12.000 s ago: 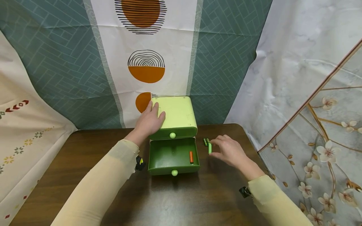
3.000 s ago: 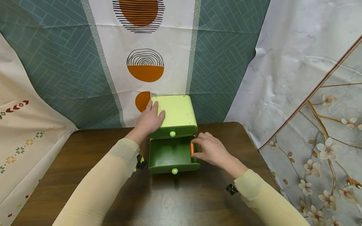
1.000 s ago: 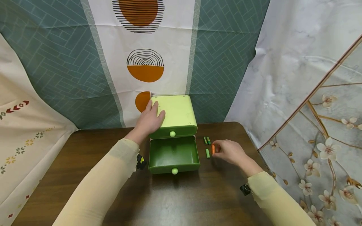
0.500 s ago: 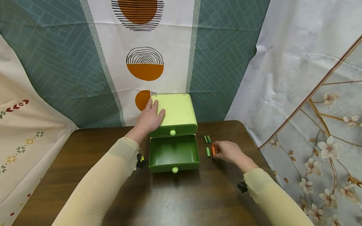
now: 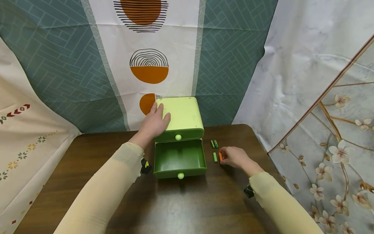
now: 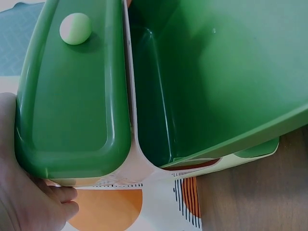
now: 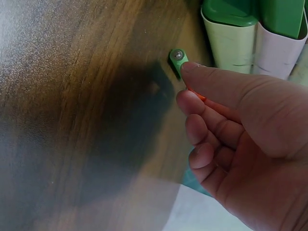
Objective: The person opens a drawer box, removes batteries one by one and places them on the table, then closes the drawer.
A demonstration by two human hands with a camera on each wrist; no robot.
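My left hand (image 5: 155, 123) rests on the pale yellow-green top of a small two-drawer cabinet (image 5: 184, 113), fingers spread near its left edge. Below the closed upper drawer, the dark green lower drawer (image 5: 179, 157) is pulled out, with nothing in it. To the right of the cabinet, my right hand (image 5: 235, 157) pinches an orange battery (image 5: 220, 157) between thumb and fingers, low over the table. Most of that battery is hidden behind the thumb in the right wrist view. Beside it lies a light green battery (image 5: 215, 157), its metal end showing (image 7: 177, 55).
Two darker green batteries (image 5: 214, 144) lie side by side behind the light green one. All stand on a brown wooden table (image 5: 187, 204). A patterned cloth (image 5: 149, 74) hangs right behind the cabinet, and a floral cloth (image 5: 330, 156) borders the table's right side.
The light green battery was set down on the table. My right hand took the orange battery out of the lower drawer and brought it right, beside the green one. My left hand stayed put.
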